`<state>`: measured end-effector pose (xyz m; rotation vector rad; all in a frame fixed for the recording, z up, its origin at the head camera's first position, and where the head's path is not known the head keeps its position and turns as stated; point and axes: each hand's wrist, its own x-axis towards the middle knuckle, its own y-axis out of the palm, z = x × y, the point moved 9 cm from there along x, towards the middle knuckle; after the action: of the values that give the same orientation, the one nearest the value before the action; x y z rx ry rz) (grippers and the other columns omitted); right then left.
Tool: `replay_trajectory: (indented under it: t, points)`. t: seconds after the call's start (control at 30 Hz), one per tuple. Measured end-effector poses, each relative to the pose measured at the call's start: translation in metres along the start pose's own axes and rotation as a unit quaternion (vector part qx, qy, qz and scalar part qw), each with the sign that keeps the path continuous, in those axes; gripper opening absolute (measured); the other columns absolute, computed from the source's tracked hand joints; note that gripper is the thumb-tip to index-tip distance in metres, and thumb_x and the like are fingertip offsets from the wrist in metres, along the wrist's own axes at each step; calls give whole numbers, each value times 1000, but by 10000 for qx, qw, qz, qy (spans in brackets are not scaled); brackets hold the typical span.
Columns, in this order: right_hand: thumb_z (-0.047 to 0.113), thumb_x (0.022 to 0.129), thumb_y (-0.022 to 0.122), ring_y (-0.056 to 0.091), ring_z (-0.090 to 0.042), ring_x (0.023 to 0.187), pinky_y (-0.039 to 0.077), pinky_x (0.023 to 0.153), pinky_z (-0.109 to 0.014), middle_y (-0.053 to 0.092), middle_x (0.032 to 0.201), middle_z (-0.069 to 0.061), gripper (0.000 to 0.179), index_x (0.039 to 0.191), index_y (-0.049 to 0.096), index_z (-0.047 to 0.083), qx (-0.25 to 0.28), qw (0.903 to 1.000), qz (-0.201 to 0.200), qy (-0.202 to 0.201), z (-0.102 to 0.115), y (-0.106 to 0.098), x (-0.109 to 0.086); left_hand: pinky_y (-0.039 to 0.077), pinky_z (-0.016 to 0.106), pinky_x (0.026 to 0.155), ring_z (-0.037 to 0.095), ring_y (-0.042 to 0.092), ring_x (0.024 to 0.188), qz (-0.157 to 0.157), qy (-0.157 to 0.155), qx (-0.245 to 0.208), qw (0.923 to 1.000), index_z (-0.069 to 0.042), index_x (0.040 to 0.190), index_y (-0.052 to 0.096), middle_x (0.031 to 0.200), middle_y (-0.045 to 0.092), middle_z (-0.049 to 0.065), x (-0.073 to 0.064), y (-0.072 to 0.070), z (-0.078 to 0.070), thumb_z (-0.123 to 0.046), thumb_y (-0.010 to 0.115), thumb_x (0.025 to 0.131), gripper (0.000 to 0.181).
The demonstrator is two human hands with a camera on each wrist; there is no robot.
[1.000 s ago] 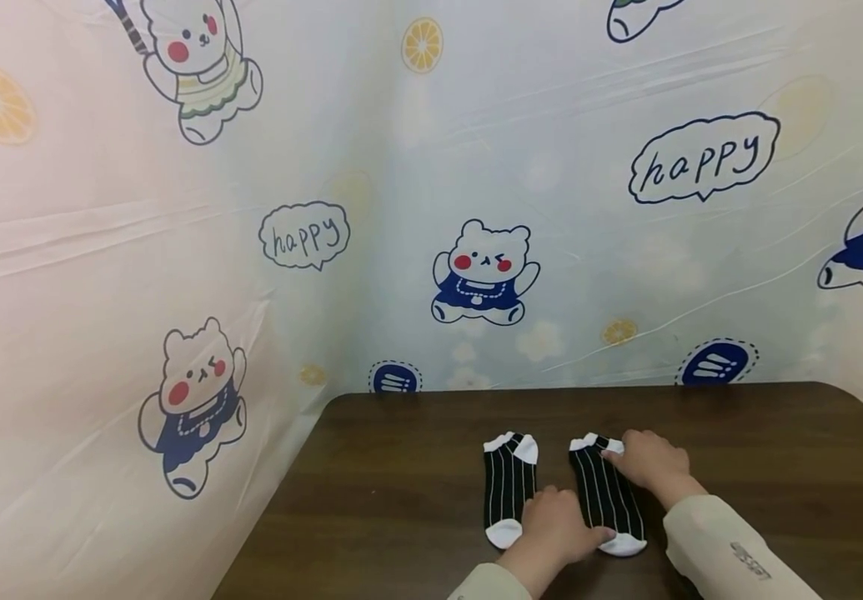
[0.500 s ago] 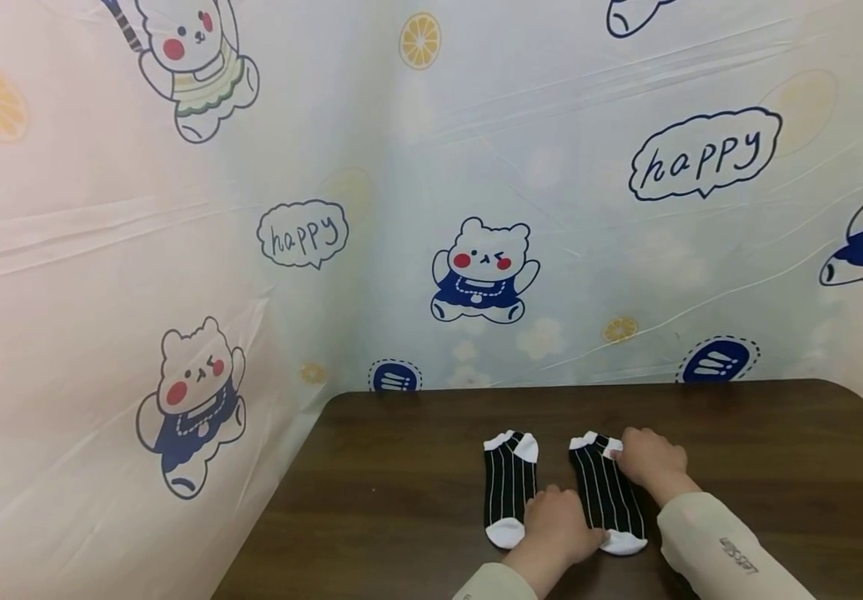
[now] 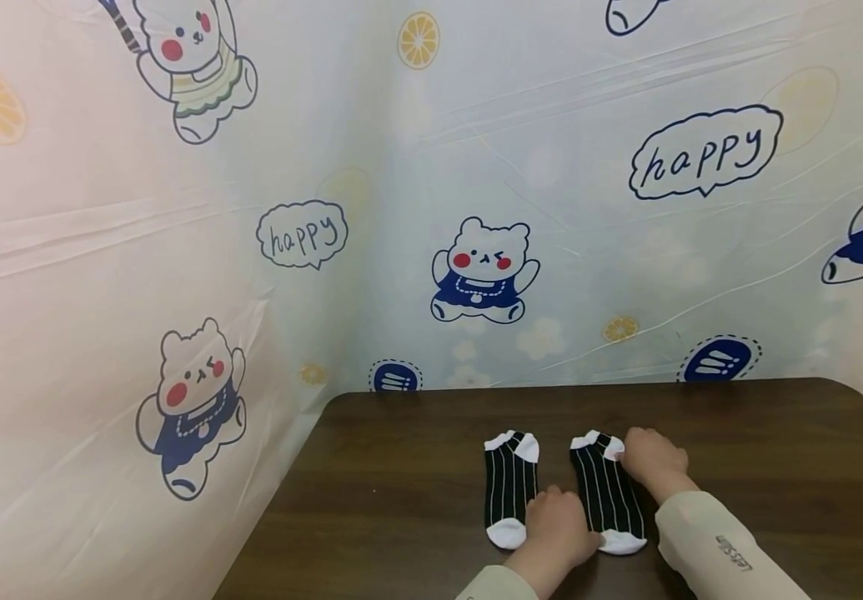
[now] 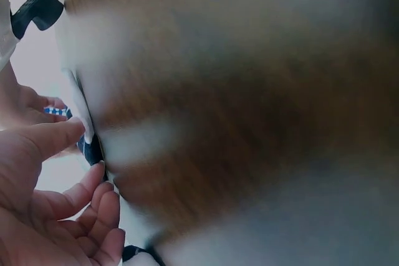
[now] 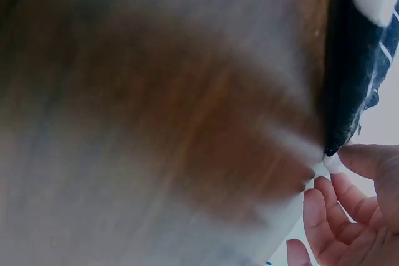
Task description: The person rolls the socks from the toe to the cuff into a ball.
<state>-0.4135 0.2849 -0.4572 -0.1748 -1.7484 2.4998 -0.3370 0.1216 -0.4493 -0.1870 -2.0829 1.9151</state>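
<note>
Two black ankle socks with thin white stripes and white toes, heels and cuffs lie flat in the head view, the left sock [image 3: 508, 483] apart from the right sock [image 3: 607, 492]. Between them, my left hand [image 3: 557, 525] rests on the table, its thumb at the right sock's white toe; the left wrist view shows its other fingers [image 4: 109, 216] loosely bent beside the sock. At the right sock's upper right corner, my right hand [image 3: 654, 462] pinches the white heel edge between thumb and forefinger, seen close up in the right wrist view.
A dark brown wooden table [image 3: 378, 492] with rounded far corners lies under both hands. Behind and to the left hangs a pale curtain [image 3: 311, 317] printed with bears, orange slices and the word happy.
The left thumb has drawn back to the left across the right sock's toe. The right thumb has slid slightly outward, baring more of the white heel. Both socks stay almost where they were.
</note>
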Motion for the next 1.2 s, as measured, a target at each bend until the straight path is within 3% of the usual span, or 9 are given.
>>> replay_trajectory:
  t: [0.47,0.77,1.2]
  points:
    - [16,89,63,59,-38,86,42,75,-62,63,93,-22,17,92,61,0,303,9995,87,89,-4,-1,-2,45,29,62,14,58,71,287,-118,-385,9988,-12,73,67,72,61,-2,0,2,3,-53,80,65,44]
    - [18,88,63,54,-27,71,44,61,-49,57,77,-10,18,76,55,8,478,9988,96,109,-6,-6,-6,46,29,58,14,59,69,366,-199,-687,9968,-14,64,64,70,61,-2,0,3,5,-51,81,65,40]
    - [19,87,64,50,-22,65,40,56,-40,50,69,-4,18,74,53,11,688,9973,-197,-163,-5,-19,-13,44,26,57,13,56,62,398,-153,-1241,9914,-20,53,62,63,56,-6,-2,-1,9,-42,81,68,33]
